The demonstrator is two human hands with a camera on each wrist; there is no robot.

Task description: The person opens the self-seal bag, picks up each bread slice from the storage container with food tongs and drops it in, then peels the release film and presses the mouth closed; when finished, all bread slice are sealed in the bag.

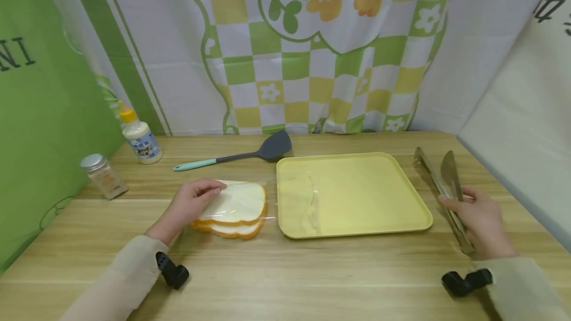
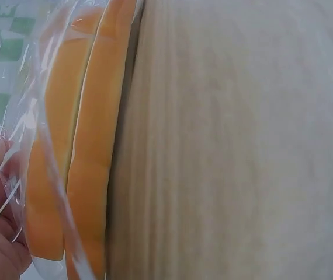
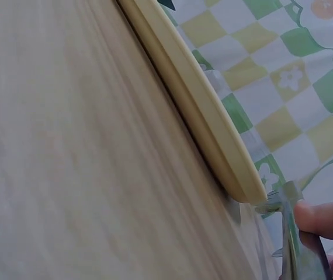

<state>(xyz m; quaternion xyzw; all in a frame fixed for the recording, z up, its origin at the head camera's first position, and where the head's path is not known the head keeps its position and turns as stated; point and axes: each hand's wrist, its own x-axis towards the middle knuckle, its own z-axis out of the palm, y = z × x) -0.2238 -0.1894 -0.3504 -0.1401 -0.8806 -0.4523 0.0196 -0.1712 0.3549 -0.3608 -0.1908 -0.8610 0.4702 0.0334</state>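
Two bread slices (image 1: 238,204) with orange crusts lie stacked inside a clear plastic bag (image 1: 296,207), whose loose end stretches over the left part of a yellow tray (image 1: 366,194). My left hand (image 1: 196,202) is at the bag's left end, pinching its film between thumb and fingers. In the left wrist view the crusts (image 2: 99,116) show edge-on, with the left hand (image 2: 0,216) beside them. Right of the tray, my right hand (image 1: 482,219) grips metal tongs (image 1: 457,227) by the middle, their two arms spread apart. The right wrist view shows the thumb against the tongs (image 3: 298,245).
Behind the bread lies a spatula (image 1: 274,146) with a dark head and mint handle. A yellow-capped squeeze bottle (image 1: 144,142) and a silver-lidded jar (image 1: 104,177) stand at the left. A checkered curtain (image 1: 312,73) hangs along the table's back edge.
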